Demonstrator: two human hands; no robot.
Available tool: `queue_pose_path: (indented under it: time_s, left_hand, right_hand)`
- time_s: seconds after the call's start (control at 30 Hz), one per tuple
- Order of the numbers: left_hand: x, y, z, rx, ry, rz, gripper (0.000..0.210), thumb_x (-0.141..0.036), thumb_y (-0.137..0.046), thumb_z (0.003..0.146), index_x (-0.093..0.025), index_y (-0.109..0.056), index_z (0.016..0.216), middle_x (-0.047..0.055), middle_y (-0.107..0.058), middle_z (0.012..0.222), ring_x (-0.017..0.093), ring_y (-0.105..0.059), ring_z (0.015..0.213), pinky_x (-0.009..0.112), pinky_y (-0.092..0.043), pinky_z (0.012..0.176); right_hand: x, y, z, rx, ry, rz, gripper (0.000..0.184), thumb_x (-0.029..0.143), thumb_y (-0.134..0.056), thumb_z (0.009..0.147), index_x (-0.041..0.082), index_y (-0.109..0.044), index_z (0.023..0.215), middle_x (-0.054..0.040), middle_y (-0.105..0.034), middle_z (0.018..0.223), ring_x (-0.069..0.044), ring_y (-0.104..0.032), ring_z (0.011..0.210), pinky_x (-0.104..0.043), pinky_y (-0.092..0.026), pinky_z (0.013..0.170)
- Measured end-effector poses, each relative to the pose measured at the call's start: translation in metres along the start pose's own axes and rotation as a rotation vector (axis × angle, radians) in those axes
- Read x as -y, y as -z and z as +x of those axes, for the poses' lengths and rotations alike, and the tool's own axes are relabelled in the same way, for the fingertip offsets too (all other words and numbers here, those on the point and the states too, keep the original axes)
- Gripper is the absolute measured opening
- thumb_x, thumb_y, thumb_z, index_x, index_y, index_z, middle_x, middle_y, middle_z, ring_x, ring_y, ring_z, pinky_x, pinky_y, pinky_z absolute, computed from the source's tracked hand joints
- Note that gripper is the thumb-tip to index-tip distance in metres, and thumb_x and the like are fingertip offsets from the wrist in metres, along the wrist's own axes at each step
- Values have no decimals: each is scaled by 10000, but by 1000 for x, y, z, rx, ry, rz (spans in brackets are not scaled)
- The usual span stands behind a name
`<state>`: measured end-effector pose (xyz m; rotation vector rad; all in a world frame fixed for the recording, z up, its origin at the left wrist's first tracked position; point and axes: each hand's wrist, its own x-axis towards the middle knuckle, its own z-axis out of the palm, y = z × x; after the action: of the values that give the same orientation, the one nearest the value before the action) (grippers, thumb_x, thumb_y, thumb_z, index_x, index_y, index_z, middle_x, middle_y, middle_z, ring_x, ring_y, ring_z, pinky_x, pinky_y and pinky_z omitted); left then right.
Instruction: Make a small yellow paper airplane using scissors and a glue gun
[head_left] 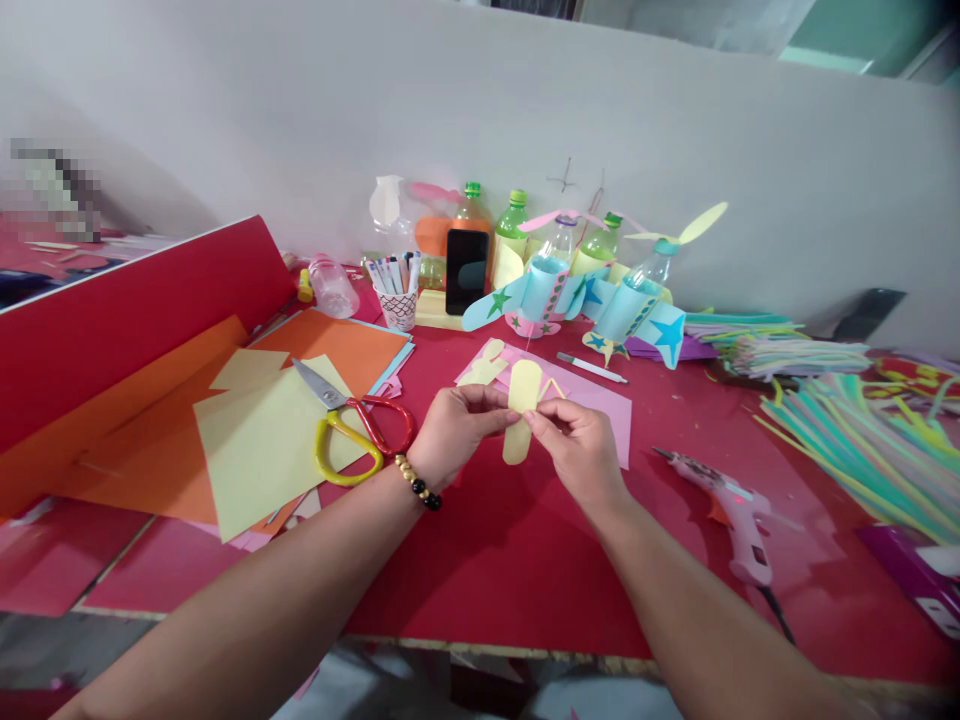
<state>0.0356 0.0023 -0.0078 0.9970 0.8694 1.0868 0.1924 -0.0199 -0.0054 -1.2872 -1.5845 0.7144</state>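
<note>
Between my two hands, above the red table, is a pale yellow paper strip (524, 385) with rounded ends, held upright. My left hand (466, 425) pinches its left edge near the middle. Thumb and fingers of my right hand (577, 440) close on its right edge at the same height. Just behind lies a pink paper sheet (600, 398), partly covered by my hands. On that sheet's left end rests a yellow paper cutout (487, 363) with rounded lobes. Scissors (352, 425) with one red and one yellow handle lie left of my left wrist, blades apart.
Yellow sheets (255, 450) and orange paper (345, 345) spread on the left. A pink glue gun (731, 510) lies right, near foam strips (870, 440). Bottle planes (547, 290) in blue paper, a phone (466, 272) and a pen cup (396, 300) stand behind. A white pen (592, 367) lies before them.
</note>
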Motion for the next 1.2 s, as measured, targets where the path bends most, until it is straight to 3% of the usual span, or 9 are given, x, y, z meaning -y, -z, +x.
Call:
queue_pose_path:
  time_s: [0.33,0.7,0.9,1.2]
  left_hand:
    - [-3,-1,-1,27,70,-29,270,-255,-838,542,-100,-642,643,3,-626,635,95,-579,599,240,-494,649]
    - [2,2,1,98,39,47,236,-264,-784,636,-94,-629,688,22,-621,686,110,-577,644,251,-476,667]
    - [2,1,1,110,66,21,254,-274,-791,617,-99,-614,664,6,-601,655,99,-567,624,235,-475,648]
    - [4,0,3,57,72,28,294,-304,-796,602,-108,-606,709,13,-620,702,117,-591,655,259,-494,676]
  right_hand:
    - [-1,-1,1,-19,25,-34,158,248,-607,774,171,-605,637,17,-540,579,-123,-480,559,-243,-388,540]
    - [1,0,2,41,-24,16,182,234,-609,765,175,-569,597,29,-495,551,-110,-416,530,-243,-348,509]
    - [-1,0,2,66,-57,65,210,252,-619,768,176,-559,581,38,-464,528,-103,-383,508,-246,-323,490]
    - [-10,0,4,25,-81,297,191,361,-618,817,184,-674,771,-2,-607,680,-144,-525,649,-262,-419,609]
